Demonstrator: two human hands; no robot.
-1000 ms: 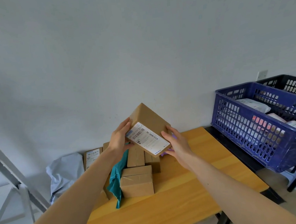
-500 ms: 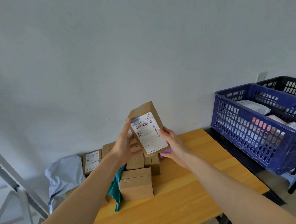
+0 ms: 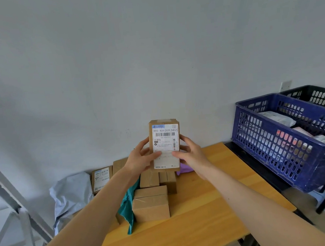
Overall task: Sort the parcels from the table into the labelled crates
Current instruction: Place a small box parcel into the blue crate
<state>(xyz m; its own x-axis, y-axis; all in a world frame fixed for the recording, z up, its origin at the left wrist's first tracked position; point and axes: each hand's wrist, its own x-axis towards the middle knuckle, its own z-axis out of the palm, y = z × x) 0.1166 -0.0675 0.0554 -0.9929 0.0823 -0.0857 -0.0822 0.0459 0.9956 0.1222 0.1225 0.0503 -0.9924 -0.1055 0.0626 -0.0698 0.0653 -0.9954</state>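
Observation:
A brown cardboard parcel (image 3: 163, 134) with a white shipping label stands upright in the air above the wooden table (image 3: 196, 214), label facing me. My left hand (image 3: 139, 160) grips its left edge and my right hand (image 3: 190, 155) grips its right edge, thumbs on the label. Below it lie several more cardboard parcels (image 3: 150, 205), a labelled box (image 3: 101, 178), a teal bag (image 3: 127, 205), a purple bag (image 3: 184, 169) and a grey mailer bag (image 3: 71, 195). To the right stands a blue crate (image 3: 275, 147) holding several parcels, with a black crate (image 3: 322, 97) behind it.
A grey metal ladder frame (image 3: 8, 199) stands at the left beside the table. The crates rest on a dark stand (image 3: 261, 170) at the table's right edge. A plain wall with a socket (image 3: 286, 85) is behind. Cables lie on the floor at far right.
Both hands turned the parcel from a tilted, slanting pose to upright, so its label now faces me squarely. The view has shifted slightly.

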